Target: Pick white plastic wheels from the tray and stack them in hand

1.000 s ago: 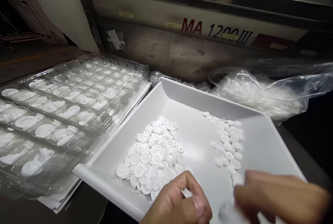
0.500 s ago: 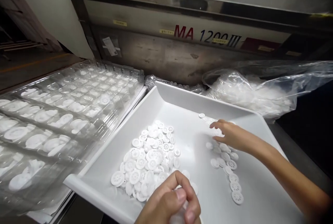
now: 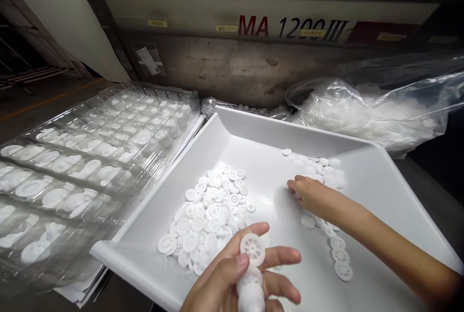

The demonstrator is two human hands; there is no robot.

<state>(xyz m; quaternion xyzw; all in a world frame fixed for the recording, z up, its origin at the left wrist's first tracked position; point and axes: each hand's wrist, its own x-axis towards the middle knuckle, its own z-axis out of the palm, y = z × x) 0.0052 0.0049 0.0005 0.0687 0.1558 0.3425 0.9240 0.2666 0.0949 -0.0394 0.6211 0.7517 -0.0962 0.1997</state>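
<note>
A: Since half a second back, left hand has opened out from a tight pinch; top white spoked plastic wheel of its stack now shows face-on. Right hand has slid a bit nearer along the right-hand row.

B: Grip state?

A: Left hand closed around a short column of stacked white wheels, thumb on the side, fingers spread under. Right hand lies palm down, fingers curled onto the scattered row of small white wheels in the white square plastic tray. Can't tell if it has pinched one.

B: Risks?

A: I'd judge the stack could topple, since only thumb and fingertips steady it. Tray corner overhangs the worktop edge at lower left, so a knock might tip it.

B: Anything unclear?

A: Stack bottom cut off by the frame. Big loose pile of white wheels overlaps, count unreadable. Clear blister trays at left glare badly. Clear plastic bag behind, contents a white blur.
</note>
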